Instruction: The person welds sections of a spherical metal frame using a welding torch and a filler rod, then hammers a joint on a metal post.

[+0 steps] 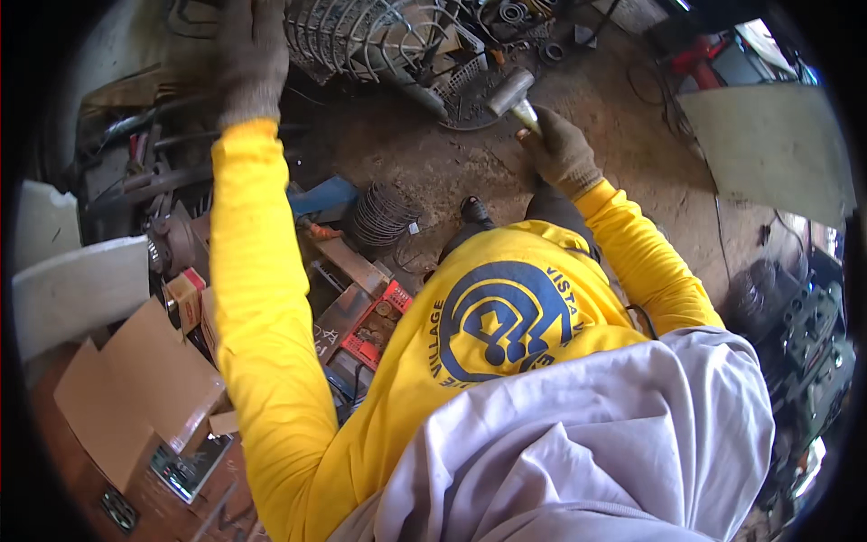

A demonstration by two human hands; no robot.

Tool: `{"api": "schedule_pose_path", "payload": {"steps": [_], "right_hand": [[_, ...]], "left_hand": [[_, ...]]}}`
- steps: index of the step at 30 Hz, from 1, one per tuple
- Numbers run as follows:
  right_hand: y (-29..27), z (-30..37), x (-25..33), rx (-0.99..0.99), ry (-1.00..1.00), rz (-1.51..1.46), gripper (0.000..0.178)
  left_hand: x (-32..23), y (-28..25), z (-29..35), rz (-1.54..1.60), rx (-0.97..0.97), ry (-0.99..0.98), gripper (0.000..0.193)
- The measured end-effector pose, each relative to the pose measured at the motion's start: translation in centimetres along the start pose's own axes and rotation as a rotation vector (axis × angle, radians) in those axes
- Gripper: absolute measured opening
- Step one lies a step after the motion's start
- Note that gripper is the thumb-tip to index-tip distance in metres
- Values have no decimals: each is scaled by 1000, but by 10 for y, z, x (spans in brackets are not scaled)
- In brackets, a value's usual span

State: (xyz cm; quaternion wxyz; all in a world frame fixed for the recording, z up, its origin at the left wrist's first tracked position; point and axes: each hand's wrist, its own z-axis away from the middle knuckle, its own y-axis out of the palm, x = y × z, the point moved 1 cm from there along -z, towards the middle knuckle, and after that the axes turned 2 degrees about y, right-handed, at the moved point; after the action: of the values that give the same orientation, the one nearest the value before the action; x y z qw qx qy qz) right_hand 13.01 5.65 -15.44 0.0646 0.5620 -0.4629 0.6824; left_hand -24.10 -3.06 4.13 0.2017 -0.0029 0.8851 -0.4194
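Note:
My right hand [564, 152], in a brown-grey knit glove, is closed round the pale handle of a hammer [512, 93]. The hammer's thick grey metal head points up and to the left, above the floor. My left hand [254, 68], gloved alike, reaches up to the top edge at the left. It is smeared by motion, and its fingers run out of the picture, so what they touch or hold does not show. Just right of it stands a round wire fan guard [366, 36].
A coil of wire [381, 215] lies left of my feet, beside a red plastic crate [379, 325]. Opened cardboard [144, 388] spreads at the lower left. Metal machine parts [813, 343] crowd the right edge, below a pale panel [772, 149]. Cables cross the dirty floor [632, 117].

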Motion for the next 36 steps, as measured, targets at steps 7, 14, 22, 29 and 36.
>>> {"api": "schedule_pose_path", "payload": {"steps": [7, 14, 22, 29, 36], "right_hand": [[58, 13, 7, 4, 65, -41, 52], [63, -18, -16, 31, -137, -42, 53], [65, -62, -25, -26, -402, -33, 54], [70, -74, -23, -73, -444, -64, 53], [90, -39, -20, 123, -375, -49, 54]], "left_hand": [[37, 104, -72, -176, -120, -25, 47], [107, 113, -83, -273, -175, 151, 45], [54, 110, -76, -61, -156, 46, 34], [45, 117, -77, -140, -225, 121, 37], [50, 111, -76, -217, -287, 57, 38]]}}
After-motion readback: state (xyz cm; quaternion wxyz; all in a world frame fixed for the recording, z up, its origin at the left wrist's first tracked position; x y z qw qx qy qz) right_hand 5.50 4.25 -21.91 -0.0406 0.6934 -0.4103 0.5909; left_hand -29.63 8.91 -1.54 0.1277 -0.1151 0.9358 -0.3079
